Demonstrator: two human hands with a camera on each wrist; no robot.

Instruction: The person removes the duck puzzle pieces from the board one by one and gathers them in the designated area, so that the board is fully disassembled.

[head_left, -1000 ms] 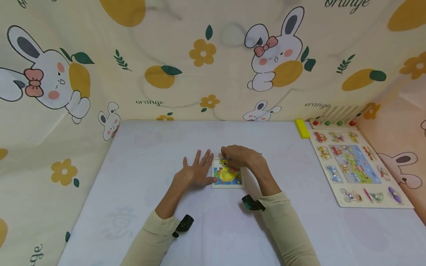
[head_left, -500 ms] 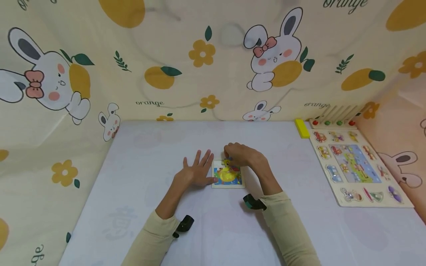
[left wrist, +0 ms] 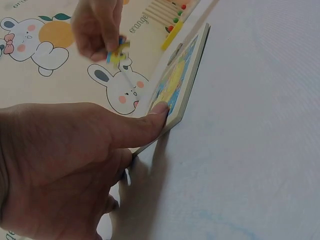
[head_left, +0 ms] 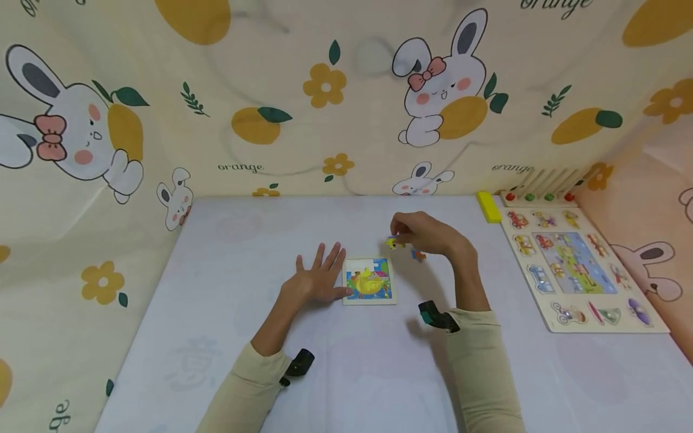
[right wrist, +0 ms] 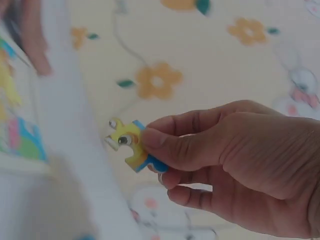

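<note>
A small framed jigsaw puzzle (head_left: 370, 302) with a yellow duck picture lies on the table; its upper left part shows bare white. My left hand (head_left: 316, 282) lies beside it with fingers spread, its thumb (left wrist: 159, 111) pressing on the frame's near left corner. Above the table, up and right of the puzzle, my right hand (head_left: 428, 233) pinches a yellow and blue jigsaw piece (right wrist: 131, 142) between thumb and fingers. An eye is printed on that piece. Below the right hand, another piece (head_left: 418, 255), orange and blue, is partly visible.
At the right stands a large wooden picture board (head_left: 609, 328) with vehicle and toy shapes. A yellow block (head_left: 489, 207) and a rack of sticks with red and green beads (head_left: 539, 197) stand at the back right. A patterned cloth (head_left: 292, 78) hangs behind the table.
My right hand has lifted the eye piece off the puzzle and carried it up and right, baring the white spot. My left hand keeps its place.
</note>
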